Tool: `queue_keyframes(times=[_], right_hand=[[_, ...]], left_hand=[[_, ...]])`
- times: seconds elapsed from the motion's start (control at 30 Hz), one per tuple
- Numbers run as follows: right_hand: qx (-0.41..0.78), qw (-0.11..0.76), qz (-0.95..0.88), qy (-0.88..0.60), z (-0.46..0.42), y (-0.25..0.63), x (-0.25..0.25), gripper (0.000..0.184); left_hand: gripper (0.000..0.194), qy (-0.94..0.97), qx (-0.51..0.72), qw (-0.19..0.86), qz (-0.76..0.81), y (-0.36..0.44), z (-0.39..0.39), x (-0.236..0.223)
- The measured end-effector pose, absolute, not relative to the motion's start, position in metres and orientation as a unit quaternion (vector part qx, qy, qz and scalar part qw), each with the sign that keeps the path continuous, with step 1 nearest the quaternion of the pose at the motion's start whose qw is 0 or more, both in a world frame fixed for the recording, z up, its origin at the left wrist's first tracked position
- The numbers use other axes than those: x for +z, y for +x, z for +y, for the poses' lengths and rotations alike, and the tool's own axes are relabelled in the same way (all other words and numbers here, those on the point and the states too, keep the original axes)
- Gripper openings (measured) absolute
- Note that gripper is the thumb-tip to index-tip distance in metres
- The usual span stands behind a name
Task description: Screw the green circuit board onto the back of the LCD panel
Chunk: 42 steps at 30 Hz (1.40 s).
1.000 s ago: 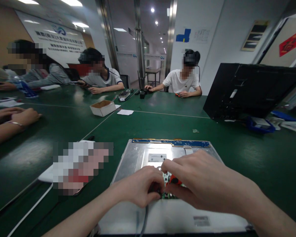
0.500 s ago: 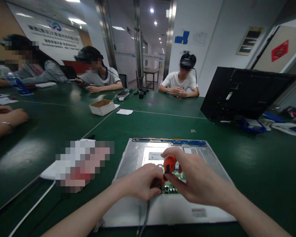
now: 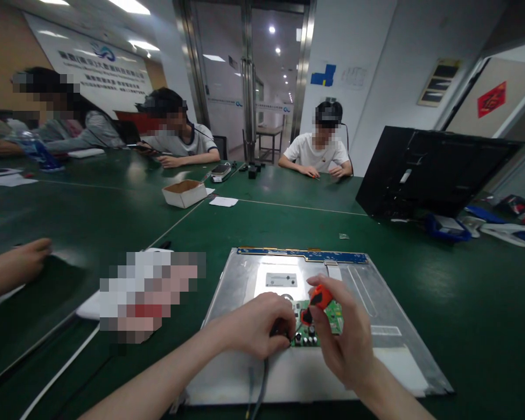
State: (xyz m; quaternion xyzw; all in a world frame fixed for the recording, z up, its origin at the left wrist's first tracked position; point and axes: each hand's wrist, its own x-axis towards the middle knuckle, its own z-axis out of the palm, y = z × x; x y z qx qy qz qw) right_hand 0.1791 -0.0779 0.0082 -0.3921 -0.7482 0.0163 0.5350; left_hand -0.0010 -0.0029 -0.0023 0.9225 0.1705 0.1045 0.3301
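Observation:
In my right hand (image 3: 350,338) is a screwdriver (image 3: 321,297) with an orange and black handle, pinched between thumb and fingers. It tilts, its shaft pointing down and left toward my left hand (image 3: 265,326). The left fingers are closed at the left edge of a green circuit board (image 3: 335,315), around a dark piece partly hidden by them. A dark cable (image 3: 263,373) runs from under that hand to the near edge. The board sits on the metal back of a flat display panel (image 3: 389,303). The screwdriver's tip is too small to make out.
A large black screen casing (image 3: 437,169) stands at the back right, near a blue tray (image 3: 448,227). To the left lie a blurred-out object (image 3: 149,291) and a white cable (image 3: 61,373). Beyond is an open box (image 3: 184,195). Another person's hand (image 3: 26,259) rests at left; others sit across.
My right hand has turned and shifted right, tilting the screwdriver and uncovering more of the board. My left hand stays nearly in place. The other person's hand at left has moved nearer.

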Motion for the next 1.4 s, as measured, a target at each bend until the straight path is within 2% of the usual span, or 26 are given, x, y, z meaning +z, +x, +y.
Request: queue_keyframes(times=[0.33,0.53,0.83,1.07,1.4], right_hand=[[0.052,0.599,-0.711,-0.363,-0.072,0.181,-0.016,0.053],[0.053,0.553,-0.755,-0.349,-0.078,0.182,-0.011,0.059],[-0.005,0.503,-0.771,-0.39,-0.084,0.182,-0.006,0.057],[0.083,0.591,-0.734,-0.325,-0.081,0.179,-0.012,0.055],[-0.04,0.545,-0.767,-0.336,-0.079,0.183,0.002,0.052]], left_hand=[[0.023,0.939,0.096,0.282,0.174,0.0,-0.008,0.001],[0.016,0.945,0.1,0.26,0.173,0.001,-0.011,0.004],[0.012,0.953,0.099,0.234,0.164,0.003,-0.013,0.002],[0.012,0.953,0.104,0.232,0.165,0.002,-0.014,0.001],[0.01,0.956,0.117,0.22,0.154,0.002,-0.014,-0.001]])
